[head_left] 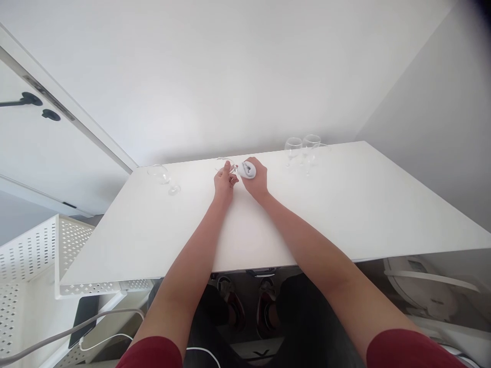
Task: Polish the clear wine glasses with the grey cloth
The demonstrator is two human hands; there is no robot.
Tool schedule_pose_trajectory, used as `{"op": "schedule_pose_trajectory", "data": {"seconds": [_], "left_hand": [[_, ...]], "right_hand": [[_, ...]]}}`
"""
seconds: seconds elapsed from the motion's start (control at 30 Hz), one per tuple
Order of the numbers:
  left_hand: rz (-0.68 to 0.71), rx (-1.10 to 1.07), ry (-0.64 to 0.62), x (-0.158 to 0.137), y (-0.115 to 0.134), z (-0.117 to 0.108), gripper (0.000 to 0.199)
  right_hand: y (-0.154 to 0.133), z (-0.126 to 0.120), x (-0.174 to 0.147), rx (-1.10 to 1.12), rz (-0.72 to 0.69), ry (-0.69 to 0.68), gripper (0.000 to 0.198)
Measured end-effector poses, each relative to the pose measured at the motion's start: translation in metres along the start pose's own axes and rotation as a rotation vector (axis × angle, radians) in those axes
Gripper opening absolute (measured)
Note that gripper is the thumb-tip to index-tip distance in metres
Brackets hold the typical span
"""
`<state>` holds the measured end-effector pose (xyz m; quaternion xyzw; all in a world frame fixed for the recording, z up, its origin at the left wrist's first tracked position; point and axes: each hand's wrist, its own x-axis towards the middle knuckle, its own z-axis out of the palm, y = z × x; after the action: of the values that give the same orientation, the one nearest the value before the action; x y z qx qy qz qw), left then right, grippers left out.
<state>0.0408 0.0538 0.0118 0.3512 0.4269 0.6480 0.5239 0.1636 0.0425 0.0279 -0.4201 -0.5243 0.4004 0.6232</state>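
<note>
Over the far middle of the white table, my left hand is closed round a clear wine glass that is tilted on its side, bowl to the left. My right hand grips a rolled white cloth against the stem end of that glass. The fingers and cloth hide the glass's foot. To the left, another wine glass appears to lie on its side. At the back right stand more wine glasses, among them one in front and one behind; a further faint outline overlaps them.
A white wall rises behind the table's far edge. At the left are a perforated white shelf, a grey cable and a door with a black handle. Under the table's right side is a rounded pale object.
</note>
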Motion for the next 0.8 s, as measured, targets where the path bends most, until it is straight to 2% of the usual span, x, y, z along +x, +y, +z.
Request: {"op": "schedule_pose_trajectory", "data": {"seconds": [0.17,0.23,0.3,0.37,0.43,0.53,0.63,0.8], "left_hand": [[0.128,0.001,0.002,-0.002,0.004,0.001,0.051],[0.173,0.007,0.008,-0.004,0.006,0.001,0.050],[0.200,-0.006,0.050,-0.006,0.008,-0.001,0.052],[0.209,-0.013,0.114,-0.006,0.009,-0.003,0.057],[0.218,0.006,0.164,-0.007,0.009,-0.004,0.064],[0.248,0.078,0.174,-0.007,0.009,-0.005,0.067],[0.260,0.147,0.150,-0.008,0.009,-0.005,0.070],[0.241,0.199,0.086,-0.007,0.005,-0.005,0.068]], "right_hand": [[0.015,0.001,0.018,0.282,0.380,0.138,0.036],[0.017,-0.004,0.021,0.176,0.383,0.219,0.035],[0.015,-0.009,0.019,-0.074,0.306,0.252,0.029],[0.012,-0.010,0.014,-0.359,0.212,0.154,0.018],[0.009,-0.007,0.007,-0.622,0.100,-0.043,0.011],[0.003,0.000,-0.004,-0.905,-0.034,-0.318,0.034],[-0.005,0.005,-0.010,-1.040,-0.075,-0.476,0.038],[-0.017,0.004,-0.013,-1.107,-0.100,-0.650,0.038]]}}
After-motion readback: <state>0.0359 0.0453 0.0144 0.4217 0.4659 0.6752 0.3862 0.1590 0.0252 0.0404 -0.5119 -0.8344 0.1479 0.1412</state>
